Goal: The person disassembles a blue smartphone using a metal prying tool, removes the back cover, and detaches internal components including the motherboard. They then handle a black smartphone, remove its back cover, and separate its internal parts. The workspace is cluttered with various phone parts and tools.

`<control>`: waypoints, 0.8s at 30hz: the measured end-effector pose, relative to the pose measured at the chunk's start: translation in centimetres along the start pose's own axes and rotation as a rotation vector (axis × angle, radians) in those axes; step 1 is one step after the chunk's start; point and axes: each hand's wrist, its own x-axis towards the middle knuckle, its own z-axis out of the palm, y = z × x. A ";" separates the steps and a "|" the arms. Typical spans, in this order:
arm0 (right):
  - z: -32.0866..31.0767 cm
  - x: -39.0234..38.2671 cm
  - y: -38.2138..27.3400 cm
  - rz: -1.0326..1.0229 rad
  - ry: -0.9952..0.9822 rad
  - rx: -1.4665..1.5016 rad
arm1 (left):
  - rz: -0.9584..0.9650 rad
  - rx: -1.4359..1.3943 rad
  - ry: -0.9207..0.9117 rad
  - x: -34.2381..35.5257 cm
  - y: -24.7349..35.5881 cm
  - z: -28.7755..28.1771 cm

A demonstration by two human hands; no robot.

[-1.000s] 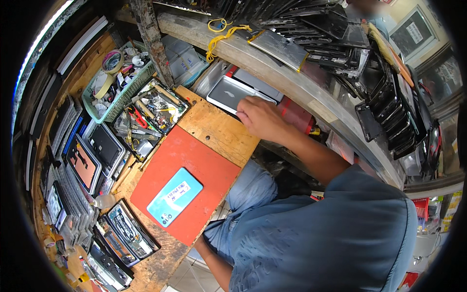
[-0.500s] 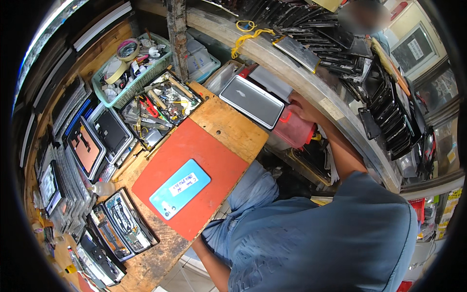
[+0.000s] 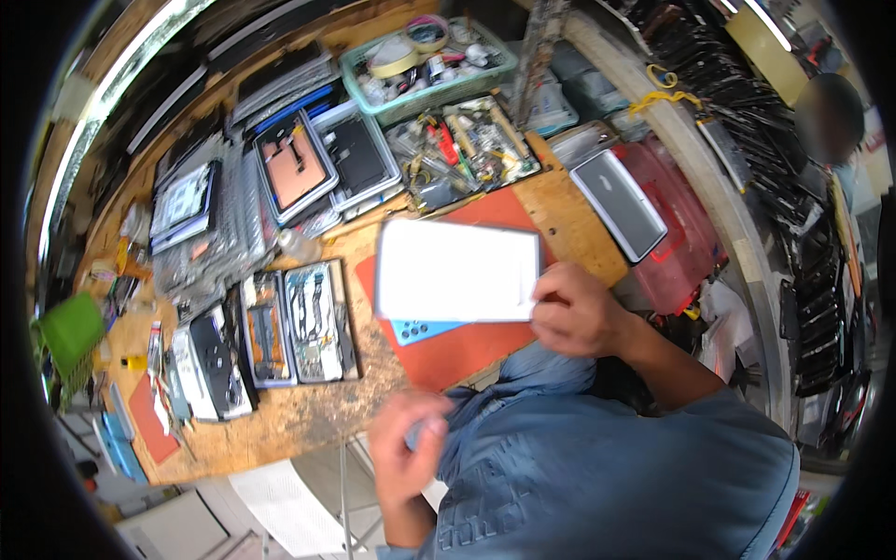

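A flat rectangular white panel (image 3: 457, 271) with a thin dark rim is pinched at its right edge by my right hand (image 3: 581, 313). It is over the red mat (image 3: 431, 364), glaring brightly, so its surface detail is lost. A blue phone (image 3: 423, 329) peeks out below the panel's lower edge, showing its camera end; the rest of it is hidden. In front of the table edge is my left hand (image 3: 406, 446), slightly blurred. Its fingers are loosely curled, with a gap between them and the thumb, and nothing visible is held.
Opened devices (image 3: 313, 322) stand left of the mat. Behind are a tray of tools and scraps (image 3: 467, 149), a green basket (image 3: 369, 105) and stacked device parts (image 3: 210, 224). On the right are a dark-screened panel (image 3: 618, 203), a red plastic box (image 3: 686, 271) and a wooden beam (image 3: 709, 177).
My right hand has come from beside the red box to the mat, bringing the white panel over the phone. My left hand has risen into view. The view has turned left.
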 end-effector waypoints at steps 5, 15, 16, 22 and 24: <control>2.6 0.7 0.2 -0.100 -0.156 0.118 | 0.142 0.398 0.168 8.0 -0.4 0.5; 4.1 4.8 3.6 0.069 -0.232 0.138 | 0.133 0.770 -0.197 11.6 -2.9 4.3; 4.7 5.1 3.8 0.034 -0.261 0.162 | 0.102 0.766 -0.200 11.3 -2.7 4.1; 3.6 6.4 3.1 -0.075 -0.244 0.152 | 0.164 0.678 -0.148 9.8 -3.5 3.9; 3.4 6.7 2.3 -0.084 -0.229 0.163 | 0.244 0.596 -0.118 9.5 -4.5 3.0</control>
